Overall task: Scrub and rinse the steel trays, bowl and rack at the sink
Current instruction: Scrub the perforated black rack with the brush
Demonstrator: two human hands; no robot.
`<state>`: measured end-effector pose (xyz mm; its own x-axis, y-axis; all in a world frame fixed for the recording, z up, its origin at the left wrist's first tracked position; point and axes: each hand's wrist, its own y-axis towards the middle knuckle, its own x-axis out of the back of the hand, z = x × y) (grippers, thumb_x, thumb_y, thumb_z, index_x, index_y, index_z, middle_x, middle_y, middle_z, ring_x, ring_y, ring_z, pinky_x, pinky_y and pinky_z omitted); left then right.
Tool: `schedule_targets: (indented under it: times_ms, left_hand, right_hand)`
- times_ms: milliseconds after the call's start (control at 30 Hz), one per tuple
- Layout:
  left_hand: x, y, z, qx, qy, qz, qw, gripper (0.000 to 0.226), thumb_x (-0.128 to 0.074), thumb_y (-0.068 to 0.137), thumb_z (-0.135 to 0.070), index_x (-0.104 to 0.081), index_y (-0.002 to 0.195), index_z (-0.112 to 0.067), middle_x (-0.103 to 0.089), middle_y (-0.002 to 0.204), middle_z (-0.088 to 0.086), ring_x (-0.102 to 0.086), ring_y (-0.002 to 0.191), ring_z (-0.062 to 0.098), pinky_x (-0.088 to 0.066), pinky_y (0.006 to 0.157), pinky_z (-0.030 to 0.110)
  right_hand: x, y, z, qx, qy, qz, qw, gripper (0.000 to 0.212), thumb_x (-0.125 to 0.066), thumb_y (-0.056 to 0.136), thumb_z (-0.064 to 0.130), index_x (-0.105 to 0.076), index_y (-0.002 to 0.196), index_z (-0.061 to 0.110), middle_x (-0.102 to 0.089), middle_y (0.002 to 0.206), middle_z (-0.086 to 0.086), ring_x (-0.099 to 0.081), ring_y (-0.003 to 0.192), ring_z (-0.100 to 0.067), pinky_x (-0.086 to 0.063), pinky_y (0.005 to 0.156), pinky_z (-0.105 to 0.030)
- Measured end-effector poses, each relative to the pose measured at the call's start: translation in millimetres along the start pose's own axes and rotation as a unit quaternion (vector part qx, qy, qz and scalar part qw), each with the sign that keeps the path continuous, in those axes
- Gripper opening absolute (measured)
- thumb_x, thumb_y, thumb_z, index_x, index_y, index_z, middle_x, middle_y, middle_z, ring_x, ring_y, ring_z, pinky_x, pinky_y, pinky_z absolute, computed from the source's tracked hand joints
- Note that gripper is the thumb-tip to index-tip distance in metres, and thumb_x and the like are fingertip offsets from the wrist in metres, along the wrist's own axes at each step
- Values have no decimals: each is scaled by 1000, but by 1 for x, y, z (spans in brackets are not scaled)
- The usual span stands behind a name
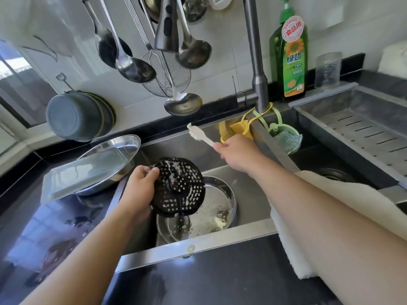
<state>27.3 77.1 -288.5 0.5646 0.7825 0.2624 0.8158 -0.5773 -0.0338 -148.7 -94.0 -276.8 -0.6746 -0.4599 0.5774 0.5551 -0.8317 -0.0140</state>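
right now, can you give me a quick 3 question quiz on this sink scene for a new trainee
1. True or false: the left hand grips the black perforated rack over the sink.
2. What does the right hand hold? A) green detergent bottle B) white brush C) ladle
3. Fill in: below the rack, in the sink, sits a round steel ____ holding suds.

Key
1. True.
2. B: the white brush, its head raised clear of the rack. The detergent bottle stands untouched behind the sink.
3. Bowl: the steel bowl.
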Motion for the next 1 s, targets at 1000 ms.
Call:
schedule_targets:
  times_ms: [1000]
  left_hand:
    - [18, -17, -8, 88, -417, 246, 871, 64, -50, 72, -17, -62, 132, 4, -67, 131, 27, -67, 116, 44, -47, 107, 61]
  right_hand:
    - [-29, -18, 23, 45, 10, 42, 998, 49, -52, 102, 48, -61, 71, 12, -35, 56, 1, -33, 47, -14, -31, 53, -28]
